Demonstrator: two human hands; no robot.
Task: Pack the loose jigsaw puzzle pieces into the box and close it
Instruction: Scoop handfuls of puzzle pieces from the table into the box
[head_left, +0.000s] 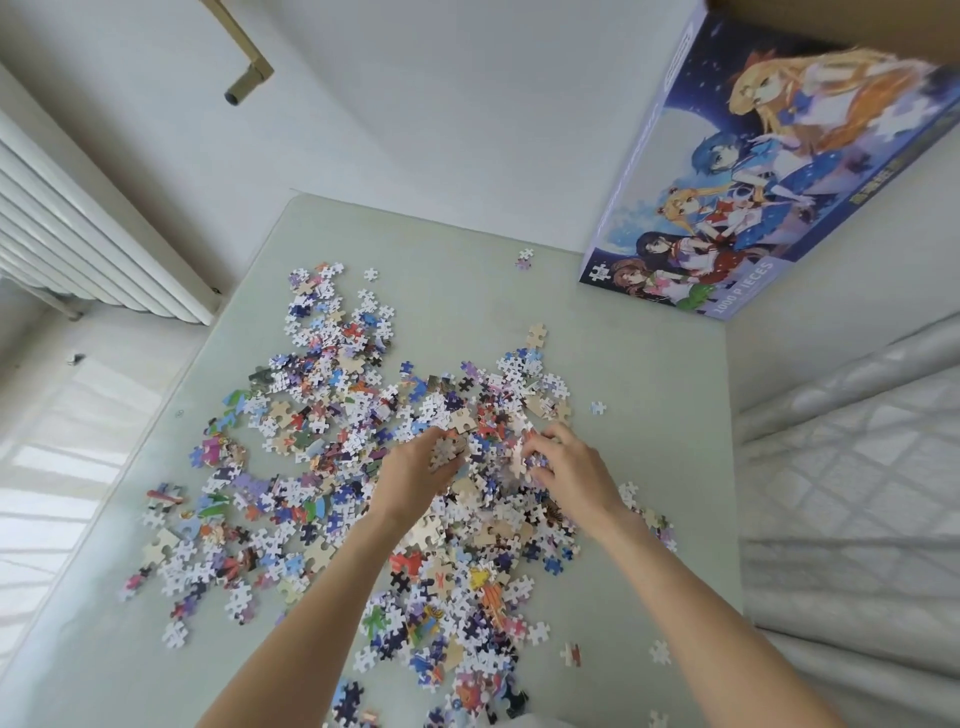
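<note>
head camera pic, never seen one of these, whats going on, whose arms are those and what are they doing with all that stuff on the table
There is no machine here. The single picture comes from a wide-angle camera worn on a person's head, looking forward and down, so the two bare arms are the wearer's own. The pale table is strewn with loose jigsaw puzzle pieces. The left hand is cupped around a small clump of pieces, and the right hand has its fingers curled into the pile beside it, gathering more. The puzzle box, printed with cartoon characters, sits at the far right corner, away from both hands. A white radiator stands on the left.
</note>
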